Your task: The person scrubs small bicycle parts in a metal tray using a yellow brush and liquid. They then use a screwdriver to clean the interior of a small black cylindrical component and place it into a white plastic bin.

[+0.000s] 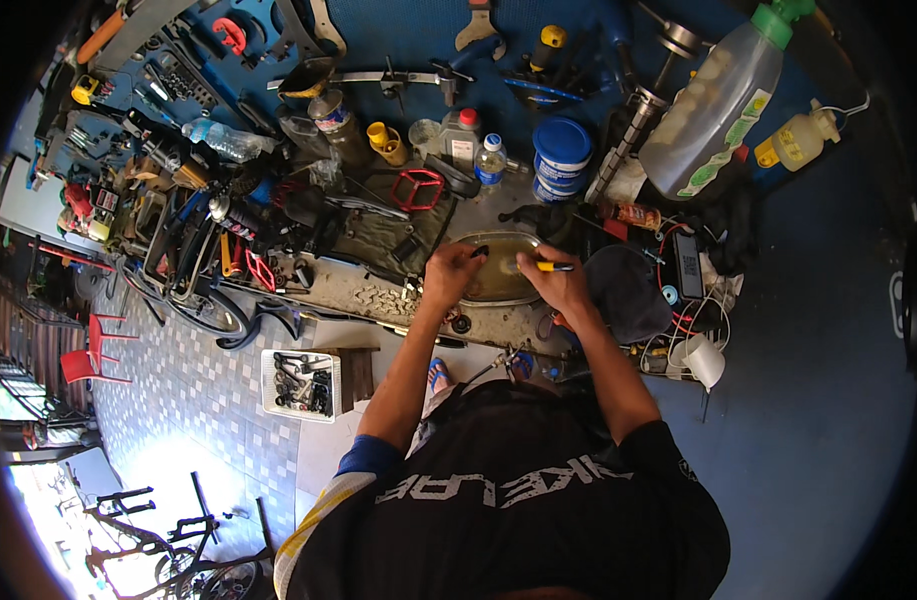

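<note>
While the left hand (452,276) pinches a small dark part (480,251), fingertips closed on it, the right hand (560,287) has a yellow-and-black tool (556,267) in a closed grip. Tray (506,301) of brownish liquid sits between both hands on the surface (373,297). Red pedal (418,190) beyond left hand; blue-lidded tub (562,142) beyond right; dark cloth-like item (630,292) just right of right hand.

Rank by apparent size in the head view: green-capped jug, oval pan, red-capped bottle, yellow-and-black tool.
Green-capped jug
Oval pan
Red-capped bottle
Yellow-and-black tool (visible part only; right hand hides some)
</note>
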The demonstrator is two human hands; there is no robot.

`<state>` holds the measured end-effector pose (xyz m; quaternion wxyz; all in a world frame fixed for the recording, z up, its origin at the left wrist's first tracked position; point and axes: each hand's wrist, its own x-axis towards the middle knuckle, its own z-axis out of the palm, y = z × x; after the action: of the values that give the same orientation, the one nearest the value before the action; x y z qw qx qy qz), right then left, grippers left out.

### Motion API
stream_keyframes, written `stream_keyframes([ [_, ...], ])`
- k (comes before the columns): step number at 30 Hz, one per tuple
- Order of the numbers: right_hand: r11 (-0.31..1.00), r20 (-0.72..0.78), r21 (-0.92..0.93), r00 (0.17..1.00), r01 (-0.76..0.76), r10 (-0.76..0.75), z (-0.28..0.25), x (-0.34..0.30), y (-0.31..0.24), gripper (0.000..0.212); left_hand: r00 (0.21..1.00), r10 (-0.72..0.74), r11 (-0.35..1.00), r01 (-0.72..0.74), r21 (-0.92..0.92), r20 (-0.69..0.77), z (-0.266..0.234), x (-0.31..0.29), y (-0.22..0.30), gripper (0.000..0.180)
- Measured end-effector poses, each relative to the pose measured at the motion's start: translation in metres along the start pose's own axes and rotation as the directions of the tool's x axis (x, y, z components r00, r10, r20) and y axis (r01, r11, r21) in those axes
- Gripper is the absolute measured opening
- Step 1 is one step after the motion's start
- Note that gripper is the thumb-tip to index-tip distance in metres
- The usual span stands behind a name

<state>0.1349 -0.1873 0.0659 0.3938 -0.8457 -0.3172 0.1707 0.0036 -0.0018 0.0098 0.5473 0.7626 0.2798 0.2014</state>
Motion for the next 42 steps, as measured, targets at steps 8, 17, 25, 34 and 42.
stream_keyframes([
  [8, 0.97, -0.109, 0.055, 0.967, 0.235, -0.229, 0.005, 0.023, -0.014, 0.029, 1.0, 0.016, 0.993, -0.014, 0.118, -0.01, -0.007, -0.007, 0.041, 0.026],
  [17, 0.983, -0.053, 0.074, 0.985, 0.167, -0.163, 0.008, 0.021, -0.009, 0.034, 0.998, 0.033, 0.992, -0.025, 0.127, -0.061, -0.017, -0.009, 0.031, 0.021],
  [25, 0.97, -0.048, -0.207, 0.989, 0.128, -0.14, 0.008, 0.004, 0.026, 0.03, 0.998, 0.058, 0.998, -0.057, -0.014, 0.04, -0.004, 0.003, -0.003, 0.017],
  [34, 0.927, -0.196, 0.068, 0.916, 0.368, -0.349, 0.011, 0.009, -0.045, 0.025, 0.99, 0.142, 0.972, -0.143, 0.186, 0.02, -0.008, 0.0, 0.032, 0.029],
  [42, 0.932, -0.204, 0.093, 0.923, 0.351, -0.327, 0.02, 0.013, -0.036, 0.028, 0.991, 0.133, 0.958, -0.13, 0.254, 0.007, -0.015, -0.003, 0.025, 0.023],
])
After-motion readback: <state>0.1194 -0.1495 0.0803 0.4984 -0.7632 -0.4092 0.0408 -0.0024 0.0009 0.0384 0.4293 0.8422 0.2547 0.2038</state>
